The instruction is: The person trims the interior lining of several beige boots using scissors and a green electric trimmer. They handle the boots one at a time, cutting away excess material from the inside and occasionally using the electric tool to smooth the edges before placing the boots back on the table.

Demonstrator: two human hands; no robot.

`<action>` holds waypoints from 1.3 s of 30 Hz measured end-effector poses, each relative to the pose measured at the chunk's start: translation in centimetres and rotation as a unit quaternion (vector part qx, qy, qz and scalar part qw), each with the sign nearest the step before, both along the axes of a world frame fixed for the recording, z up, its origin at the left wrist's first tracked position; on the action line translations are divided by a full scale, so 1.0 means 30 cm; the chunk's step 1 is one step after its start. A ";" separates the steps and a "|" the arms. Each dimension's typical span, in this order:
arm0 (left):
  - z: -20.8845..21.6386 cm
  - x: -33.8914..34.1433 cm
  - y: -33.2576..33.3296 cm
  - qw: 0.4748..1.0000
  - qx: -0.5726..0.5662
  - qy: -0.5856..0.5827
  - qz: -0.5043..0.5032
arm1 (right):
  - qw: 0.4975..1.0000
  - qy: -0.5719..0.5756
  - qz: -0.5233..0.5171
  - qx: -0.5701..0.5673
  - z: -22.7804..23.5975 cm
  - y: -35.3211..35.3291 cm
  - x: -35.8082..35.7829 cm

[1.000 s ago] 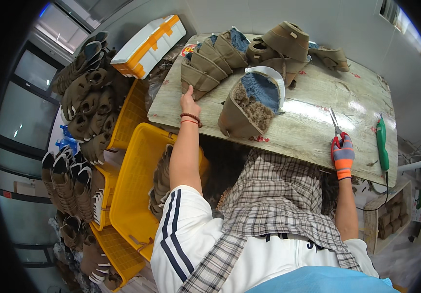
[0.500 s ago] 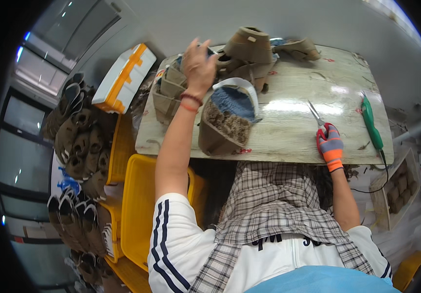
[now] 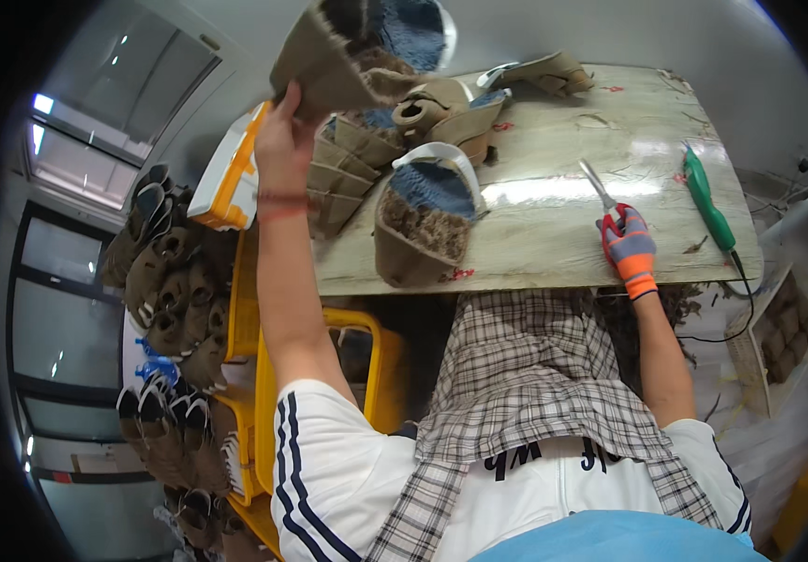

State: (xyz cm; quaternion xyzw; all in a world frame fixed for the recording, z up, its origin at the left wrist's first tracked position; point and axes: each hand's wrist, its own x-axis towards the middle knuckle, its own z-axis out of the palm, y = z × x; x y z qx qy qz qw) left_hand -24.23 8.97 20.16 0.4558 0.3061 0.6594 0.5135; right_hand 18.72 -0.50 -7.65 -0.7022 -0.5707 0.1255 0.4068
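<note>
A brown shoe upper [image 3: 315, 64] with brown fleece and blue lining is raised over the table's far left corner, its edge gripped by my bare left hand [image 3: 282, 155]. My right hand [image 3: 631, 248], in a grey and orange glove, rests on the table with red-handled scissors [image 3: 597, 184] in it, blades pointing away. Between the hands, near the front edge, lies another fleece-lined shoe upper [image 3: 402, 251] with a white rim. Beneath the raised piece stands a row of nested brown uppers [image 3: 340, 178]. More uppers [image 3: 441, 108] lie behind, partly overlapping.
A green corded tool [image 3: 706, 199] lies on the right of the wood-patterned table [image 3: 544, 248]. Yellow crates [image 3: 268, 412] and piled brown shoes [image 3: 175, 281] are at left, below a white and orange box [image 3: 226, 183]. A pale crate [image 3: 750, 375] sits low at right.
My left hand has gone from reaching over the pile to holding a shoe upper up and to the left. The scissors stay in my right hand. The view has shifted slightly.
</note>
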 end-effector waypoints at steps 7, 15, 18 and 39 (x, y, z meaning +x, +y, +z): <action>-0.538 0.006 -0.786 0.901 -0.285 -0.319 -0.071 | 0.995 -0.062 0.083 0.009 0.033 -0.108 0.007; -0.837 0.112 -1.060 0.869 -0.373 -0.323 -0.031 | 0.853 0.008 0.392 -0.344 0.383 -0.558 -0.214; -0.863 0.135 -1.079 0.869 -0.379 -0.317 -0.042 | 0.737 -0.219 0.483 -0.419 0.378 -0.542 -0.234; -1.001 0.055 -1.124 0.840 -0.357 -0.380 -0.148 | 0.859 -0.300 0.413 -0.036 0.312 -0.468 -0.351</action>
